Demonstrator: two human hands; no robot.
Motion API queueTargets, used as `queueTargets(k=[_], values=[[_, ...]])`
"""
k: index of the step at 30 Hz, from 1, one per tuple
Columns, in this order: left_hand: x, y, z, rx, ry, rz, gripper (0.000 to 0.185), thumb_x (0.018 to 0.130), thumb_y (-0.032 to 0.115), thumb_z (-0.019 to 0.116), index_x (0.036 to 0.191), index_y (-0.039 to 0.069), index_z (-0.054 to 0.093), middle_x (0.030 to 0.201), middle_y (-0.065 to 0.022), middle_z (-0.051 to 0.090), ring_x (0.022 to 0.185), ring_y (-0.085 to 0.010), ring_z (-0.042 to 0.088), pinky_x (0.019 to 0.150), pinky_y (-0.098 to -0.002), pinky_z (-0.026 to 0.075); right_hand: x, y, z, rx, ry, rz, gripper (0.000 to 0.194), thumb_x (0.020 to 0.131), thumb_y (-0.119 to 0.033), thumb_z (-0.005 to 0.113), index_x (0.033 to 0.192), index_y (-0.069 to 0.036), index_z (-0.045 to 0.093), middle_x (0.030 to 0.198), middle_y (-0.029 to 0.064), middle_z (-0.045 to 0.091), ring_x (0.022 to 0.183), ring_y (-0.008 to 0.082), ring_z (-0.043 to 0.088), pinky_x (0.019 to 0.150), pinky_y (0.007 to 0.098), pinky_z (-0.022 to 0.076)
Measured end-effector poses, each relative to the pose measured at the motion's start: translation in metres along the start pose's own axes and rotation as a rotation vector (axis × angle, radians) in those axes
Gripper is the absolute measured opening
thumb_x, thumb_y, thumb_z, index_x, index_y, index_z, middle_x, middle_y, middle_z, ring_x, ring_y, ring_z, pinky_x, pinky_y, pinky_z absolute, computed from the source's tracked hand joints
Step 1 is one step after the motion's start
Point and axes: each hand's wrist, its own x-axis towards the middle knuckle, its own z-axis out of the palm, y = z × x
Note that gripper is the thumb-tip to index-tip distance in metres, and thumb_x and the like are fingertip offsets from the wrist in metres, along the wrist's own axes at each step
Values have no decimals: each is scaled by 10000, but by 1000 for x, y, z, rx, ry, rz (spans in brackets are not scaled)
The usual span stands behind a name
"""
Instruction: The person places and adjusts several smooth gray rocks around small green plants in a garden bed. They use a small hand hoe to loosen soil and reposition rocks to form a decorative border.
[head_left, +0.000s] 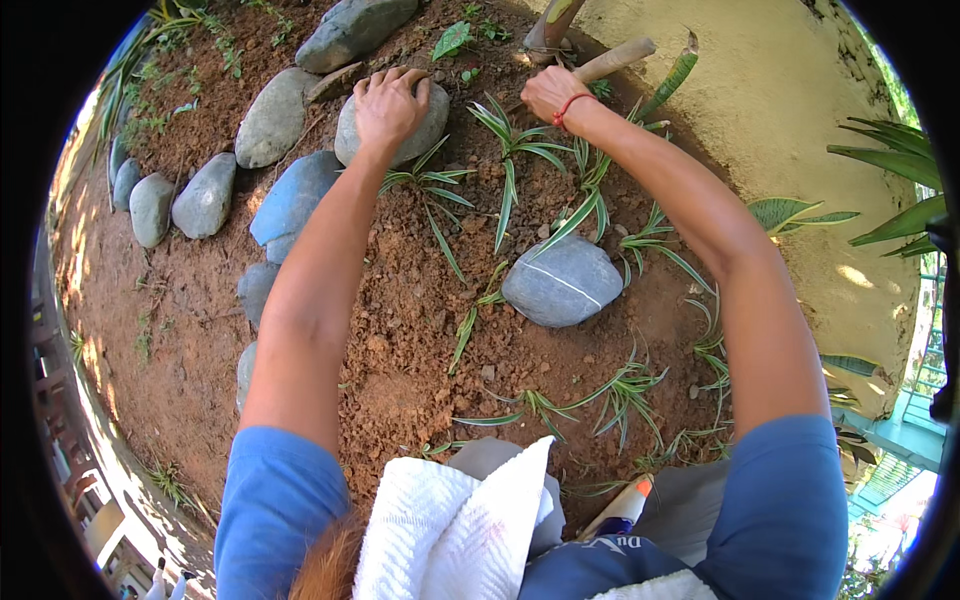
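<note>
My left hand (390, 105) rests on a large grey stone (420, 131) at the upper middle, its fingers bent over the far edge. At the upper right my right hand (551, 91) is closed around a tool with a wooden handle (615, 60), whose end sticks out to the right; the tool's head is hidden. A red bracelet is on that wrist. Green-and-white striped spider plants (514, 142) grow in the brown soil between and below the hands. Nearer to me lies a grey stone with a white line (562, 281).
A row of stones (270, 116) curves along the left of the soil bed, one of them bluish (296, 199). A yellowish wall (780, 112) stands at the right, with snake plant leaves (784, 214) before it. More spider plants (622, 390) grow close to my feet.
</note>
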Motion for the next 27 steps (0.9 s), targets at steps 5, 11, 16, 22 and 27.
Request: queueTargets(k=[5,11,16,22,27], values=[[0,0,-2,-2,30,9,327,892,380,438,1074,203,645,1150,-35,601,1108,-234,519,995,-424,306,-44,-3,-18,153,-155,-32,210,843,-168,506,842,-90,701,857,69,689,808,233,674,660,358,536],[2,-6,8,19,-22,20,340,901,400,428,1106,221,631,1195,-24,573,1157,-240,476,1011,-423,289,-67,4,-39,162,-277,258,216,841,-219,537,919,-101,700,926,80,683,831,234,670,680,363,534],[2,-12,5,46,-69,66,353,901,428,438,1145,237,608,1257,-20,530,1216,-266,423,1029,-446,275,-71,-49,-40,75,-304,207,223,825,-281,574,933,-138,708,927,16,687,862,193,666,668,379,530],[-4,20,-46,-419,-278,225,241,835,214,574,1056,175,660,1055,-78,638,1015,-300,577,899,-400,441,-96,-54,-36,144,-304,253,209,831,-261,567,929,-143,709,950,26,685,865,199,665,666,367,526],[-72,54,-54,-227,-571,180,149,745,52,554,838,41,671,821,-179,660,779,-347,649,738,-380,530,-98,-63,-37,321,-283,252,224,851,-254,542,949,-138,706,941,25,685,859,196,665,672,359,523]])
